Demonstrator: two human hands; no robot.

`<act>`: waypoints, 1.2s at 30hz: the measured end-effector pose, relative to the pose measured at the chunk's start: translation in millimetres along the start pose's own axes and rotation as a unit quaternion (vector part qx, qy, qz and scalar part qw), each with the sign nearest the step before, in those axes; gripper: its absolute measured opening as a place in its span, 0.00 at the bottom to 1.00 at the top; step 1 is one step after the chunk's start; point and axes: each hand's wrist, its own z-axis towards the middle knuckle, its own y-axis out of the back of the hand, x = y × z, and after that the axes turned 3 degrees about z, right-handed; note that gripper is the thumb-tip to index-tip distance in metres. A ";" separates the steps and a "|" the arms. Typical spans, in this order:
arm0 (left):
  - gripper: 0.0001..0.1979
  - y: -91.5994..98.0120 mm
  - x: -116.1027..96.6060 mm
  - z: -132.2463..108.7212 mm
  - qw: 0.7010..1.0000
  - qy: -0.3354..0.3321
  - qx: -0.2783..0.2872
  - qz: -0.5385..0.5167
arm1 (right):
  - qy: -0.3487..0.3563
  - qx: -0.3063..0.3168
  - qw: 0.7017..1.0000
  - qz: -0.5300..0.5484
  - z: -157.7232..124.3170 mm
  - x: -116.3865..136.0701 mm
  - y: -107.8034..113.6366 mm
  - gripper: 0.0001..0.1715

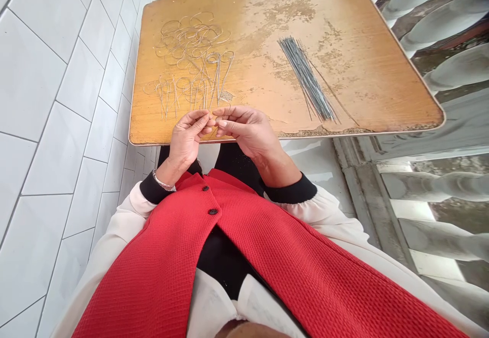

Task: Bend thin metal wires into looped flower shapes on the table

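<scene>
My left hand (190,133) and my right hand (246,128) meet at the table's near edge, fingertips almost touching. Both are closed in a pinch on a thin metal wire (212,118), of which only a short bit shows between the fingers. Just beyond them lie several bent wires with straight legs (196,91), some with a loop at one end. Farther back is a tangled pile of curled wire loops (191,40). To the right rests a bundle of straight grey wires (307,80), a few of them spread loose at its side.
The wooden table (260,73) has a worn, peeling top and rounded corners. A white tiled wall (57,98) runs close along the left. On the right stands a balustrade with pale balusters (439,27).
</scene>
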 end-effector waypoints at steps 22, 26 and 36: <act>0.07 5.6 3.4 -1.3 1.000 0.014 0.008 0.006 | 0.023 -0.081 0.996 -0.037 6.2 -9.0 -6.4 0.18; 0.06 13.0 -12.9 -0.3 0.998 -0.005 0.023 0.065 | 0.013 -0.054 0.997 -0.057 7.8 0.8 -1.8 0.14; 0.08 18.1 -28.6 21.2 0.975 -0.075 0.040 0.207 | -0.014 0.007 0.998 -0.055 12.9 3.1 7.3 0.16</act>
